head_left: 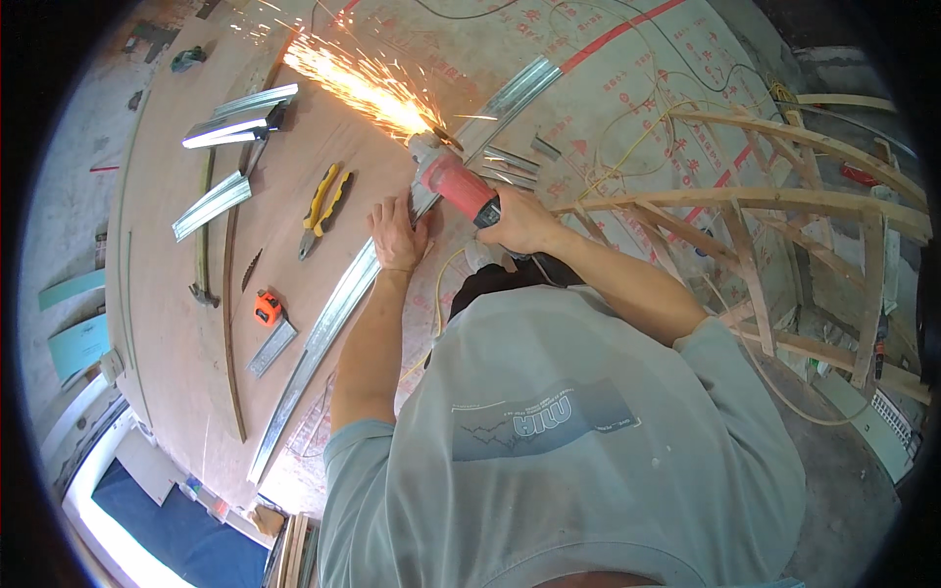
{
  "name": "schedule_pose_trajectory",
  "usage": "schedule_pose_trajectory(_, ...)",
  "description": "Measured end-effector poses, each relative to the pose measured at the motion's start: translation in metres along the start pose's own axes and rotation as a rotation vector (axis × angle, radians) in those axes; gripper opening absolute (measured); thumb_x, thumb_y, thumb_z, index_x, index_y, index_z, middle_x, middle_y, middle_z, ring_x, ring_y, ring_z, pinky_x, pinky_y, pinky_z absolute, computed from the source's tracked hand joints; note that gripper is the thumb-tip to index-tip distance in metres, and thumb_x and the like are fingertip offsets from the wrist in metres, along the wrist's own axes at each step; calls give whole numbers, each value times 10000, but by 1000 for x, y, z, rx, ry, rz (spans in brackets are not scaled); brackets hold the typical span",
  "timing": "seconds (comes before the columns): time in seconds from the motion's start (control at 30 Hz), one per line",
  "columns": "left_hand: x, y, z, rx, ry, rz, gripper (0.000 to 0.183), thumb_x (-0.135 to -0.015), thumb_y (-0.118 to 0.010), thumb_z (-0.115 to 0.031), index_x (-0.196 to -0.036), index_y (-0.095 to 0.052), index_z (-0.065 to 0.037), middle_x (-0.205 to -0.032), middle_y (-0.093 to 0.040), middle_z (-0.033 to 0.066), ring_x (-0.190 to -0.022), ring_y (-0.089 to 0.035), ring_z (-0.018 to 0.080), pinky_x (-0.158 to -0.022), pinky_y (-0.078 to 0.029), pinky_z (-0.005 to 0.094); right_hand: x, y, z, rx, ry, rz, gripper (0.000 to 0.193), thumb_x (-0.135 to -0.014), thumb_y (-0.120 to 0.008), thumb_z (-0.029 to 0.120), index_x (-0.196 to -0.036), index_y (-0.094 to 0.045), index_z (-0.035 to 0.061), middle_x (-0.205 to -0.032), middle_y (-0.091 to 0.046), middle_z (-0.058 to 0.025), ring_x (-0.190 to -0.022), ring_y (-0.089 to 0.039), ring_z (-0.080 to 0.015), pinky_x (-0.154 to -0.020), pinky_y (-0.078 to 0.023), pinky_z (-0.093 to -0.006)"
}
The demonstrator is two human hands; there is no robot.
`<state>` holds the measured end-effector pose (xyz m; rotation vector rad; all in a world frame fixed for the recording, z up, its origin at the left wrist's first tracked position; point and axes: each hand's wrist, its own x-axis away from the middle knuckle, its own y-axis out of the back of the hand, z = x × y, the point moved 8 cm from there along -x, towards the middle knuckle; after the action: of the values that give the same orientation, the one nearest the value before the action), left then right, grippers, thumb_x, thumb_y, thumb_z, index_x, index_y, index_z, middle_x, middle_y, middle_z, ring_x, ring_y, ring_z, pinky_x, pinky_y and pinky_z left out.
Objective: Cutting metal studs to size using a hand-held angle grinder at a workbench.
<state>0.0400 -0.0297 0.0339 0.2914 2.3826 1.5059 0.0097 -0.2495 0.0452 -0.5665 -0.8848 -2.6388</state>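
My right hand [517, 221] is wrapped round the body of a red and black angle grinder [453, 184]. The grinder's disc meets a long silvery metal channel [333, 304], and bright orange sparks [368, 88] stream away to the far left. My left hand [396, 233] grips the same channel just nearer than the cut, its fingers bent over the metal. The channel runs diagonally from the near left to the far right. Several short cut channel pieces [512, 165] lie just right of the grinder.
On the brown board [176, 323] to the left lie yellow-handled pliers [323, 208], an orange tape measure [267, 307], a hammer [204, 235] and more channel offcuts [213, 206]. A wooden frame [745, 201] stands at the right. A yellow cord [627, 147] trails across the floor.
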Motion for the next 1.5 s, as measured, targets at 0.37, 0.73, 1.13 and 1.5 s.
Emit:
schedule_pose_trajectory(0.37,1,3,-1,-9,-39,-53,684,-758,-791,-229,-1388,-566,-85,-1122,-603,103,-1033,-567,325,-923,-424,474,15,13,10,-151,113,-57,379,-650,-803,218,-895,-625,-11,-807,-666,-202,-788,-679,-345,-742,-530,-448)
schedule_pose_trajectory(0.73,1,0,3,-38,-26,-48,669,-761,-798,-230,-1376,-576,-90,-1130,-602,106,-1062,-567,321,-929,-426,465,23,7,4,-52,-69,154,398,-647,-793,239,-903,-630,-19,-831,-676,-217,-808,-691,-349,-755,-535,-454)
schedule_pose_trajectory(1.13,2,-1,5,-37,-5,-16,641,-791,-781,-261,-1372,-575,-86,-1130,-600,120,-1062,-564,331,-922,-418,469,25,10,2,27,-101,125,592,-656,-800,322,-1089,-632,-46,-1036,-705,-283,-995,-697,-435,-877,-544,-483)
schedule_pose_trajectory(1.5,0,-1,3,-8,-26,-51,617,-802,-794,-316,-1335,-598,-77,-1077,-614,116,-1016,-579,327,-902,-427,470,25,-1,-12,-20,-29,108,500,-646,-803,279,-1004,-630,-24,-898,-698,-252,-861,-708,-412,-787,-545,-479)
